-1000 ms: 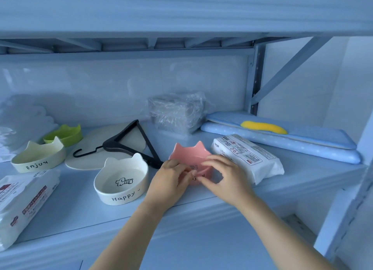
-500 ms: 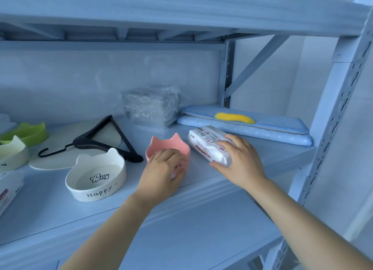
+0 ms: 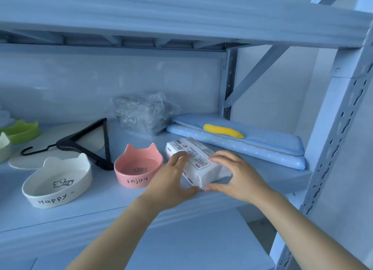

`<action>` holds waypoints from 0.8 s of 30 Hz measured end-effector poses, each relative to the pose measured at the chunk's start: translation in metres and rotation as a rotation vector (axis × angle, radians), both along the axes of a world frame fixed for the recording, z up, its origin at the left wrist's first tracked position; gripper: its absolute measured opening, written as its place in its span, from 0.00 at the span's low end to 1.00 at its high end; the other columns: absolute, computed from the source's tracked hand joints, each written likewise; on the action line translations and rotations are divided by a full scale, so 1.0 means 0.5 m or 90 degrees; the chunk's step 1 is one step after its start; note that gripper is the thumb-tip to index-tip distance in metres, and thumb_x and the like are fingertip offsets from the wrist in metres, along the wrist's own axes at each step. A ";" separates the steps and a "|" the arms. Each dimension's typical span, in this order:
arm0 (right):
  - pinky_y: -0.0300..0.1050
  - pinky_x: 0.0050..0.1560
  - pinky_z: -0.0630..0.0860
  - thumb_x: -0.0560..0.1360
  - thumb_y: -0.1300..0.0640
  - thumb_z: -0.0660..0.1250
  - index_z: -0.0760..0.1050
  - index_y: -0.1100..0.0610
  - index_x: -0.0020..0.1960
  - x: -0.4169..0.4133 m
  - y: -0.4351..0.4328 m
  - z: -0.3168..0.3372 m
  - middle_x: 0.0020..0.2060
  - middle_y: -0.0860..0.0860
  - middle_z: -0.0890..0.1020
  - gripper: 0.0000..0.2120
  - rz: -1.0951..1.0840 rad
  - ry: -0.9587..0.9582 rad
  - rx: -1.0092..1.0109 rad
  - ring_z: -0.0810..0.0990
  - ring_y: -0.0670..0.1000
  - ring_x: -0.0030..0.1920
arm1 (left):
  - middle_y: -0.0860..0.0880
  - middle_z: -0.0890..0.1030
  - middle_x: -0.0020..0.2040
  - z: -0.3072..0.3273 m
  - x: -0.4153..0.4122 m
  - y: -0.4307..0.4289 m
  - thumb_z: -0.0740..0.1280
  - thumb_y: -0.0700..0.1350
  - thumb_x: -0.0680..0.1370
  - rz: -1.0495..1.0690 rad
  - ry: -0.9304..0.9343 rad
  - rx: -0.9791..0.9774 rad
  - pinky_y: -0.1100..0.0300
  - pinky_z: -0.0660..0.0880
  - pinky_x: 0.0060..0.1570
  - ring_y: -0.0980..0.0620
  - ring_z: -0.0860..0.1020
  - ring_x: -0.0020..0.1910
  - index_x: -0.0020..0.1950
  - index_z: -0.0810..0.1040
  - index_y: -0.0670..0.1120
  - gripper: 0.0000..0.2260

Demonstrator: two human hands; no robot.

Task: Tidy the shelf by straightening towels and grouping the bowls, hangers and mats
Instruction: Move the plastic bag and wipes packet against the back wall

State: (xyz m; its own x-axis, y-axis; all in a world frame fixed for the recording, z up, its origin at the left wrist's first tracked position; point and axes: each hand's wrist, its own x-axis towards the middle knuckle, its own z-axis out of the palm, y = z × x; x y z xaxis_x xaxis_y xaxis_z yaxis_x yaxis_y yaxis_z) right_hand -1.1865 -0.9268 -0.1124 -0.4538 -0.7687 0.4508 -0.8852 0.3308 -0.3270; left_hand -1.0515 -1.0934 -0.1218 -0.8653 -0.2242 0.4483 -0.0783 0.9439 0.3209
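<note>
A white wrapped towel pack (image 3: 194, 155) lies at an angle on the shelf board (image 3: 101, 207), right of the pink cat-ear bowl (image 3: 139, 165). My left hand (image 3: 171, 181) holds the pack's left side, thumb at its front corner. My right hand (image 3: 239, 176) holds its right end, fingers on top and thumb along the front edge. A white "Happy" bowl (image 3: 57, 183) stands left of the pink one. Behind them a black hanger (image 3: 80, 146) lies on a round pale mat (image 3: 60, 137). A green bowl (image 3: 22, 130) and a cream bowl (image 3: 4, 146) sit far left.
Two stacked blue mats (image 3: 252, 143) with a yellow patch (image 3: 223, 130) fill the back right corner. A plastic-wrapped grey bundle (image 3: 141, 116) stands against the back wall. The upper shelf hangs close overhead, and a perforated upright post (image 3: 333, 148) bounds the right side.
My left hand let go of the pink bowl and moved right onto the towel pack. My right hand went from the bowl to the pack's right end. The view shifted right.
</note>
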 end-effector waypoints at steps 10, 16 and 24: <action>0.41 0.62 0.71 0.69 0.50 0.74 0.75 0.50 0.63 -0.121 0.003 -0.024 0.63 0.42 0.73 0.23 0.111 -0.048 -0.073 0.72 0.42 0.63 | 0.54 0.67 0.67 -0.019 -0.041 0.045 0.72 0.65 0.64 0.174 0.017 0.198 0.62 0.67 0.60 0.53 0.68 0.65 0.72 0.59 0.45 0.45; 0.36 0.62 0.69 0.66 0.46 0.75 0.74 0.51 0.65 -0.134 0.001 -0.026 0.65 0.42 0.73 0.29 0.131 -0.059 -0.056 0.71 0.41 0.64 | 0.56 0.73 0.56 -0.025 -0.060 0.060 0.68 0.62 0.66 0.186 0.043 0.253 0.58 0.73 0.55 0.55 0.73 0.55 0.57 0.68 0.49 0.26; 0.48 0.50 0.80 0.72 0.55 0.71 0.72 0.50 0.67 -0.125 0.005 -0.044 0.54 0.39 0.80 0.24 0.173 -0.212 -0.079 0.83 0.47 0.45 | 0.59 0.60 0.73 0.030 -0.097 0.089 0.64 0.46 0.78 0.137 0.173 0.360 0.73 0.58 0.65 0.63 0.59 0.72 0.74 0.60 0.51 0.26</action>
State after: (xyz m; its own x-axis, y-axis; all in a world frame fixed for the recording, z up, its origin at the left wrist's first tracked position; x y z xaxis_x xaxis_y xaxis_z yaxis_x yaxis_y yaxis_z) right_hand -1.2490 -0.9243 -0.1345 -0.3784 -0.8297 0.4104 -0.7745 0.0410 -0.6313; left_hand -1.1001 -1.0488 -0.1069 -0.6475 -0.6443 0.4070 -0.0918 0.5962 0.7976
